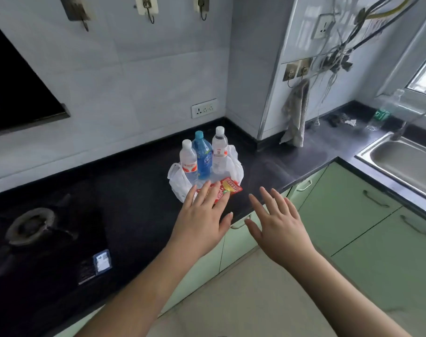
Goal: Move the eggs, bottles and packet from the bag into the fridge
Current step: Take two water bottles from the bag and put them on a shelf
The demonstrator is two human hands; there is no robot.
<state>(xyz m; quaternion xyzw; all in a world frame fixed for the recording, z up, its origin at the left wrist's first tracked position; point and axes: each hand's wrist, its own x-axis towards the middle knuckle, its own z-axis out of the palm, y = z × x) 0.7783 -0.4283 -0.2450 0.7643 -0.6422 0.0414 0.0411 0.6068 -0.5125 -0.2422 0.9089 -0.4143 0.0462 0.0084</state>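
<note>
A white plastic bag (233, 166) lies open on the black counter (139, 198). Three bottles stand in it: a clear one with a red label (188, 160) on the left, a blue one (202, 154) in the middle, a clear one with a white cap (219, 150) on the right. A red packet (231, 187) lies at the bag's front edge. My left hand (202, 217) reaches over the counter with straight fingers, its fingertips over the packet's near end. My right hand (280, 222) hovers open to the right of the bag, beyond the counter edge. No eggs or fridge are visible.
A gas burner (31, 226) sits on the counter at the left. A steel sink (406, 161) is at the right, with a clear bottle (383, 113) behind it. A cloth (295, 115) hangs from a wall hook. Green cabinet doors (348, 210) run below the counter.
</note>
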